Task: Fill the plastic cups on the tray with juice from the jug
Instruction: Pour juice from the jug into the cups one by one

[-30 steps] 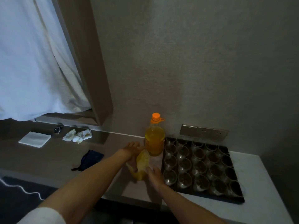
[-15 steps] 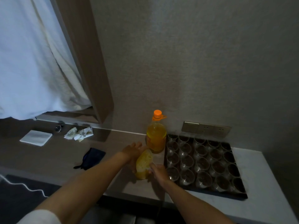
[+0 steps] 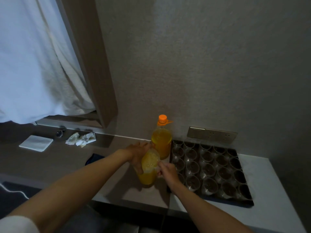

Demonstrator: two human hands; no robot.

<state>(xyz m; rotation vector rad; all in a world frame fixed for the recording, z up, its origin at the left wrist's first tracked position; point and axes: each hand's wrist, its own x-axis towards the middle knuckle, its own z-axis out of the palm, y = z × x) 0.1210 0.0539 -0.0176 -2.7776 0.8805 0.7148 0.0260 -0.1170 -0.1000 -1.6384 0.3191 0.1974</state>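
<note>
A clear jug of orange juice (image 3: 148, 172) stands on the counter just left of the dark tray (image 3: 242, 201). My left hand (image 3: 138, 153) wraps around the jug's left side. My right hand (image 3: 168, 171) grips the jug's right side near its rim. Several clear plastic cups (image 3: 207, 169) stand in rows on the tray; they look dark inside and show no juice. Behind the jug stands a juice bottle (image 3: 161, 142) with an orange cap, upright against the wall.
A wall socket plate (image 3: 212, 134) sits behind the tray. To the left lie a white folded napkin (image 3: 36, 142), crumpled tissues (image 3: 81, 139), a small metal object (image 3: 59, 133) and a dark cloth (image 3: 94, 158). A white curtain hangs at upper left.
The jug has shifted slightly between my hands and both hands stay on it. The camera has moved a little, so the scene sits lower right.
</note>
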